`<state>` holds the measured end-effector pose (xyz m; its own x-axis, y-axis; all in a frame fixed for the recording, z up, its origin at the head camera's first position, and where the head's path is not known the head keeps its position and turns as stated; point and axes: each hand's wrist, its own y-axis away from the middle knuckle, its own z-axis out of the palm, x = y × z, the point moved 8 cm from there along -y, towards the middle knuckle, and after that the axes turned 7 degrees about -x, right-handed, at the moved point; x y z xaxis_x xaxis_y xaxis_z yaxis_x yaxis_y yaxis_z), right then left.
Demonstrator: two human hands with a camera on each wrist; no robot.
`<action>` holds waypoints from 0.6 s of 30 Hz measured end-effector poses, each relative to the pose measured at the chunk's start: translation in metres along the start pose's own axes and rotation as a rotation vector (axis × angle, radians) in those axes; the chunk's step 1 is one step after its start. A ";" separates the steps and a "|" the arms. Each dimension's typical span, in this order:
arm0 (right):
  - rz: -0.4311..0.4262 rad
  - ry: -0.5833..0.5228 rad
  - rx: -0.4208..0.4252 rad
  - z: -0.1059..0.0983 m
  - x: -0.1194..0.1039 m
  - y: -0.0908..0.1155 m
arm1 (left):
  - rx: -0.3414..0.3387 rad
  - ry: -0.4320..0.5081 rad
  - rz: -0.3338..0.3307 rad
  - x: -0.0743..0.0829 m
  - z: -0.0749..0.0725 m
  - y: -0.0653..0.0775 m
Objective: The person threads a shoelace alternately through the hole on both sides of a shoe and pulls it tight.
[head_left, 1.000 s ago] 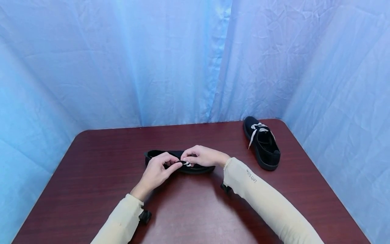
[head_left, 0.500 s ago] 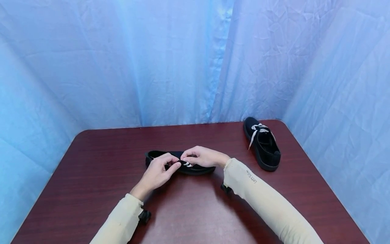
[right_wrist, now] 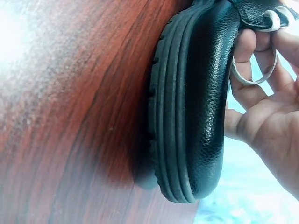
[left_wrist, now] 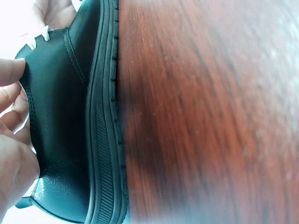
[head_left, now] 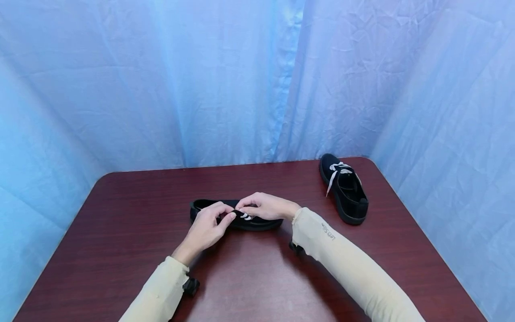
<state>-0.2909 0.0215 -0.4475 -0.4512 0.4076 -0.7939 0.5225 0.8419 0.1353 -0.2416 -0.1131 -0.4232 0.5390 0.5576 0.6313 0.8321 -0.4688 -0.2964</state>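
A black shoe (head_left: 263,224) with a ridged sole lies sideways on the table, toe to the right. White shoelace (head_left: 246,217) crosses its front opening. My left hand (head_left: 207,227) pinches the shoe's upper edge by the eyelets; in the left wrist view its thumb (left_wrist: 10,72) is at that edge. From the toe side, my right hand (head_left: 267,206) reaches over and pinches the lace beside the left fingertips. In the right wrist view, a loop of shoelace (right_wrist: 254,83) hangs across the right fingers, near the eyelets. The fingertips partly hide the lacing.
A second black shoe (head_left: 349,197) with white laces stands at the back right of the dark red wooden table (head_left: 132,214). Pale blue curtains (head_left: 233,89) surround the back and sides. Both forearms wear cream sleeves, with a small black device (head_left: 191,286) at the left wrist.
Both hands stay at the lacing with barely any finger movement. The whole head view shifts slightly left.
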 end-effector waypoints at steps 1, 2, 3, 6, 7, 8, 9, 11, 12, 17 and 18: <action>-0.005 0.001 -0.001 0.000 -0.001 0.000 | 0.006 -0.002 -0.008 -0.001 0.000 0.000; -0.007 0.005 -0.003 0.000 -0.001 0.000 | 0.012 -0.003 -0.014 -0.001 0.000 0.000; -0.008 0.011 -0.004 0.000 -0.001 -0.001 | 0.018 -0.004 -0.018 -0.001 0.000 0.001; -0.003 0.034 -0.005 0.000 -0.002 0.000 | 0.023 0.006 -0.028 -0.002 0.000 0.001; -0.001 0.045 -0.004 0.000 -0.002 0.000 | 0.023 0.010 -0.032 -0.003 0.000 0.001; 0.000 0.055 -0.003 -0.001 -0.002 0.001 | 0.023 0.012 -0.038 -0.003 0.000 0.000; -0.001 0.062 -0.003 -0.001 -0.002 0.001 | 0.022 0.016 -0.046 -0.004 0.000 0.000; -0.005 0.075 -0.002 -0.001 -0.003 0.002 | 0.022 0.023 -0.063 -0.005 0.000 -0.001; -0.007 0.080 -0.002 -0.001 -0.003 0.002 | 0.023 0.024 -0.074 -0.005 0.000 -0.001; -0.014 0.102 0.003 -0.001 -0.004 0.000 | 0.009 0.054 -0.132 -0.009 0.000 -0.002; -0.019 0.108 0.003 -0.001 -0.004 0.000 | 0.002 0.064 -0.144 -0.010 0.000 -0.002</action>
<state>-0.2900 0.0199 -0.4436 -0.5362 0.4276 -0.7278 0.5154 0.8487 0.1189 -0.2490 -0.1181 -0.4286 0.4043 0.5743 0.7119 0.9007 -0.3854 -0.2006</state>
